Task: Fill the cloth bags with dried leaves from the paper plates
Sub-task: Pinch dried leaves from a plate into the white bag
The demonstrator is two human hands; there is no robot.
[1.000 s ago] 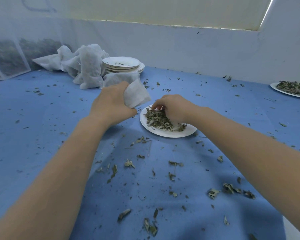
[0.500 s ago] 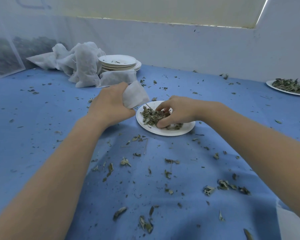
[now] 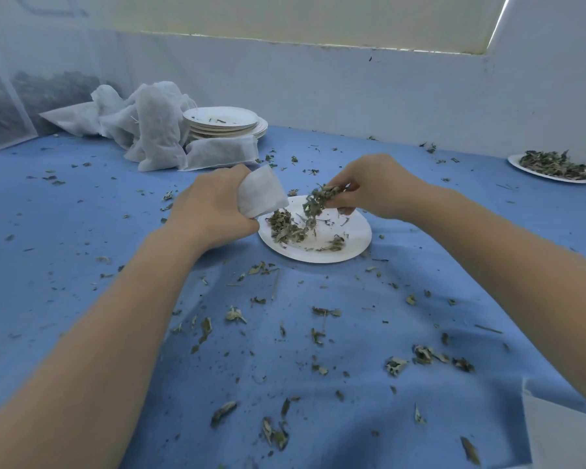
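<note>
Left hand (image 3: 214, 211): curled round a small white bag (image 3: 261, 194) of thin, matte, woven-looking cloth; the bag's flat squarish end is seen protruding to the right of the knuckles.

Right hand (image 3: 369, 189): a clump of leaves (image 3: 318, 198) is pinched in the fingertips and held just above the plate (image 3: 352, 245), close to the right of the bag. The leaves are dry, crumpled, grey-green, with thin stems trailing down.

Plate: round, white, smooth paper with a shallow raised rim, set between and just below the hands. A loose heap of leaves is kept on its left half; crumbs are spread over the rest.

Cloth (image 3: 318, 333): blue, softly creased, laid under both forearms and strewn with brittle leaf fragments.

Beyond the left hand: a rumpled pile of white bags (image 3: 149, 120), one flat and apparently filled, beside a stack of plates (image 3: 224, 125).

Far beyond the right hand: a second plate (image 3: 552, 165) heaped with leaves.
</note>
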